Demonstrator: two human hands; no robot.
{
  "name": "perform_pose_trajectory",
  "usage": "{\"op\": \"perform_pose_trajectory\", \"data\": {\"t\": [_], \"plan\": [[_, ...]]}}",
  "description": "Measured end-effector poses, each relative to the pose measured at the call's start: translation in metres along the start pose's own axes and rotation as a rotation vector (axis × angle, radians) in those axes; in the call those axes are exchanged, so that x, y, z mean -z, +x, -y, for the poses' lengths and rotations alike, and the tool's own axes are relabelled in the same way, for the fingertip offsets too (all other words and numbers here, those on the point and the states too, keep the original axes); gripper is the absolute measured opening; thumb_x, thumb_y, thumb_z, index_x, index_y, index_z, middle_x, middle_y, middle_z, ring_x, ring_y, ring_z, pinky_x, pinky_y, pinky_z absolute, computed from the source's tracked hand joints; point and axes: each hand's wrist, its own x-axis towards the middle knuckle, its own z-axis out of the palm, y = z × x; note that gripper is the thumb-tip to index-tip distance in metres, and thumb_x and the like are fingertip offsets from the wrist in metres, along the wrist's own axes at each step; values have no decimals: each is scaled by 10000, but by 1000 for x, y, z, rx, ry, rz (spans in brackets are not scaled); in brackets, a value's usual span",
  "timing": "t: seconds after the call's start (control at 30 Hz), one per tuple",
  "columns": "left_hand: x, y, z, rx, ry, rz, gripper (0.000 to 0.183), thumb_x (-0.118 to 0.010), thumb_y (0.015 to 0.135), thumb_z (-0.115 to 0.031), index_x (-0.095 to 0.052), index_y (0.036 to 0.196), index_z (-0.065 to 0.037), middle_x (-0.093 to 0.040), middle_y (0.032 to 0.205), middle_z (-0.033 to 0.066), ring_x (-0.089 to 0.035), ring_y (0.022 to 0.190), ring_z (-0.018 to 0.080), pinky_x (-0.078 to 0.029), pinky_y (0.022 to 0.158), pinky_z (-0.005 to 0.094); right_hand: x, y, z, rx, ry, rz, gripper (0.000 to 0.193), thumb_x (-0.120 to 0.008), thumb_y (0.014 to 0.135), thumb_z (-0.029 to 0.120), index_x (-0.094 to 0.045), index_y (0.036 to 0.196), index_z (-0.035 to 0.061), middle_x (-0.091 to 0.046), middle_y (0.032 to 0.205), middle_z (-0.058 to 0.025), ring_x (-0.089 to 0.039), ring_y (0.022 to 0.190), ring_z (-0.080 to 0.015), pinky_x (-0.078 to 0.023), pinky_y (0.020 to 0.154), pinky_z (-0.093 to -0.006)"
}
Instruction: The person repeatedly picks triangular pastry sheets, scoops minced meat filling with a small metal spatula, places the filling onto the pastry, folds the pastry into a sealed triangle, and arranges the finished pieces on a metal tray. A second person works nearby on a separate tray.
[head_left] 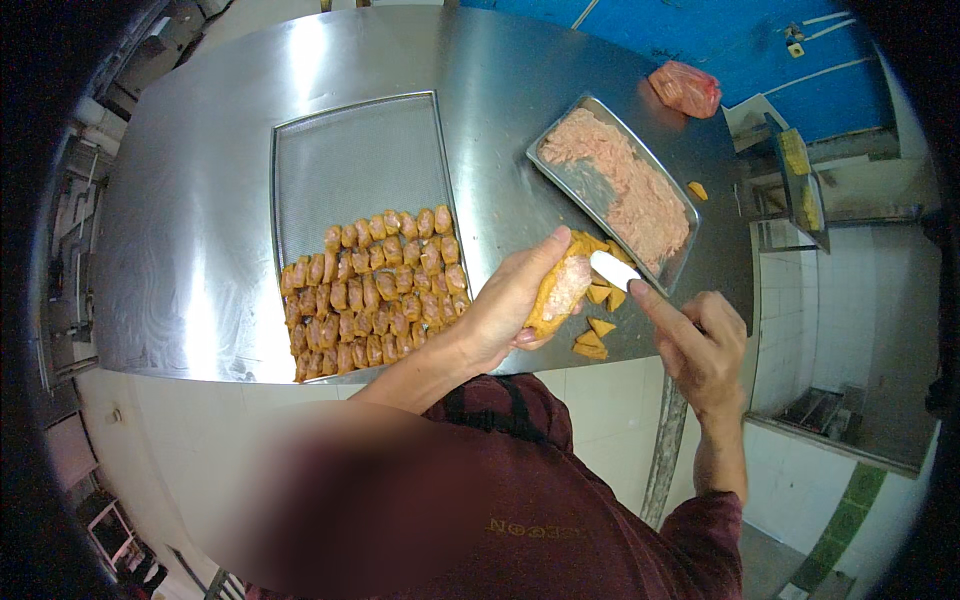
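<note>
My left hand (497,312) is closed round an opened golden fried tofu puff (548,312), with pale pink minced meat (570,280) showing in its opening. Between the fingers of my right hand (703,345) is a white spatula (612,271), its blade close beside the meat; whether it touches cannot be made out. Several plain tofu triangles (590,346) lie on the steel table under and beside my hands. To the left, a wire mesh tray (360,170) carries rows of meat-filled tofu pieces (385,285) across its nearer part; its far part shows bare mesh.
Beyond my hands at the right stands a metal pan (597,190) of minced meat (630,185). A lump of raw meat (686,90) rests at the table's far right, and a single tofu piece (698,190) lies near the right edge. The steel table (200,200) has a curved-looking near edge.
</note>
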Motion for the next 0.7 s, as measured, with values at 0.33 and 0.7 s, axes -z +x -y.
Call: {"op": "perform_pose_trajectory", "data": {"t": [0.33,0.7], "plan": [[-11,7,1,-292,-11,-148,636,-309,1161,-594,-681,1186,-78,-575,751,-7,-425,488,46,-298,396,235,-23,-3,31,-177,243,-28,616,-798,766,-24,-783,1351,166,-408,718,-28,-481,593,-167,-464,561,-341],[-17,15,6,-476,-181,-338,644,-282,1164,-598,-664,1227,-83,-598,886,-2,-480,622,50,-354,480,227,-45,-7,54,-234,311,-137,644,-758,770,-93,-777,1365,154,-373,729,-20,-444,587,-149,-423,543,-320]]}}
